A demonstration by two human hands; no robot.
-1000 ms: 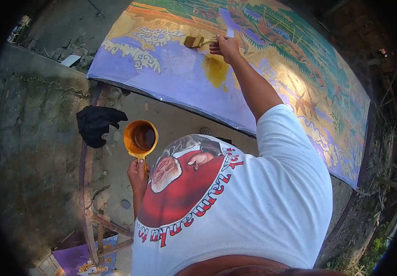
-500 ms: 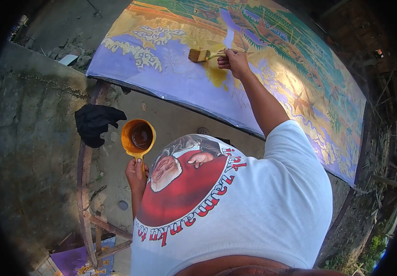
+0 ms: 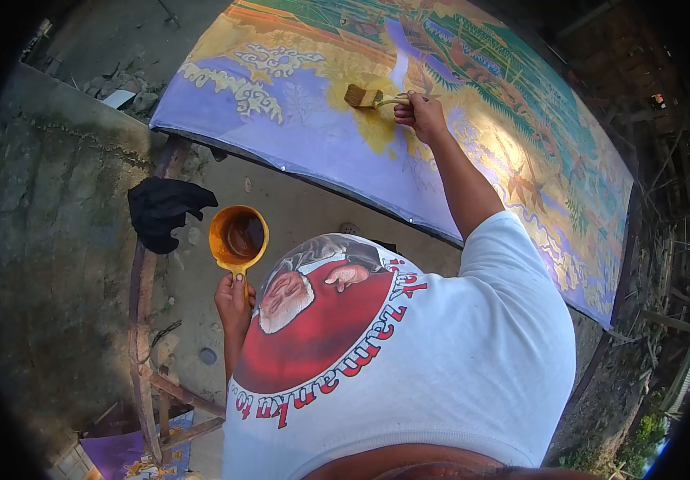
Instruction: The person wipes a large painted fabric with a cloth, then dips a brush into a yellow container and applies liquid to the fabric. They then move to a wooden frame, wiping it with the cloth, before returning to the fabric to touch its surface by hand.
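Note:
My right hand [image 3: 423, 118] is closed around the handle of a wide paintbrush [image 3: 363, 97]. The bristles meet a stretched painted cloth [image 3: 225, 108], where a wet yellow patch [image 3: 377, 132] spreads over its purple and tan design. Lower left, my left hand [image 3: 235, 302] grips the handle of an orange-yellow dipper [image 3: 238, 237], held upright beside my belly. Dark brown liquid [image 3: 245, 234] lies in the bottom of the dipper.
Just left of the dipper, a black cloth [image 3: 167, 213] hangs on a wooden frame [image 3: 141, 300]. A concrete wall [image 3: 57, 184] rises on the left. Another purple painted cloth [image 3: 117, 454] shows at lower left. Rubble [image 3: 133, 84] lies behind the wall's end.
The paintbrush in my right hand has moved slightly right across the cloth, and yellow now shows farther to the left of it. My left hand still holds the dipper in nearly the same place.

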